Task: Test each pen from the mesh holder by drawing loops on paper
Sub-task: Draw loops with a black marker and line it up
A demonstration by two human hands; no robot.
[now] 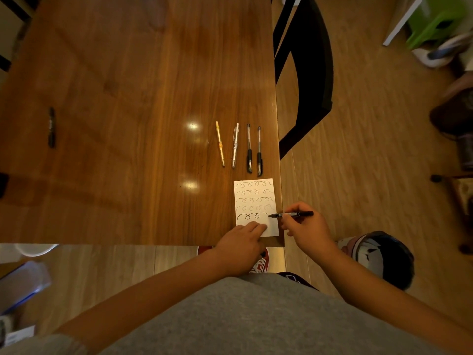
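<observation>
A white sheet of paper (256, 198) lies at the table's near right corner, with several rows of loops drawn on it. My right hand (304, 229) grips a black marker (294, 214), whose tip touches the paper at the end of the lowest, darkest row. My left hand (240, 242) presses flat on the paper's lower left corner. Beyond the paper lie a yellow pen (220, 143), a clear white pen (235, 145) and two black-gripped pens (249, 148) (259, 151) side by side. No mesh holder is in view.
A black marker cap or pen (51, 127) lies far left on the wooden table (128, 98). A black chair (304, 73) stands past the table's right edge. Shoes and clutter sit on the floor at right.
</observation>
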